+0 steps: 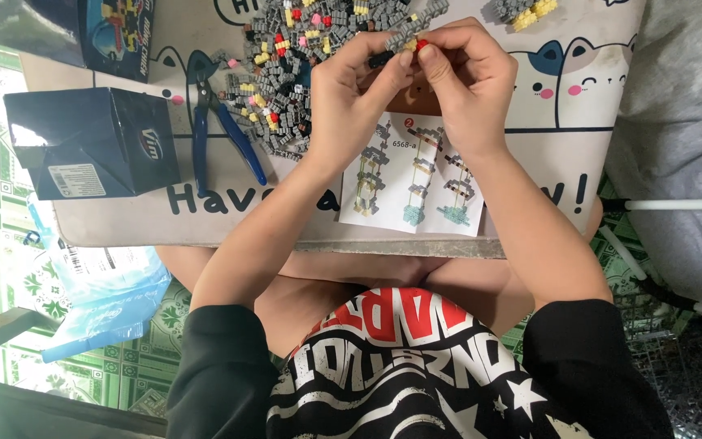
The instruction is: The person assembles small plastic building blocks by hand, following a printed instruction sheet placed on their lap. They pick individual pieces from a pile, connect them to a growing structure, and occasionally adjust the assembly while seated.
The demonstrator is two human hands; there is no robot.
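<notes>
My left hand (351,89) and my right hand (465,81) meet above a small table (530,162), both pinching a small grey brick assembly (406,34) with a red piece and a black piece at its near end. A pile of tiny grey, yellow, red and pink bricks (302,57) lies just left of and behind my hands. Under my wrists lies a paper instruction sheet (412,183) with drawings of build steps.
Blue-handled pliers (221,122) lie left of the pile. A dark box (91,142) stands at the table's left edge, another box (119,32) behind it. A small grey-and-yellow built piece (522,10) sits at the back right. A blue plastic bag (99,293) lies on the floor at left.
</notes>
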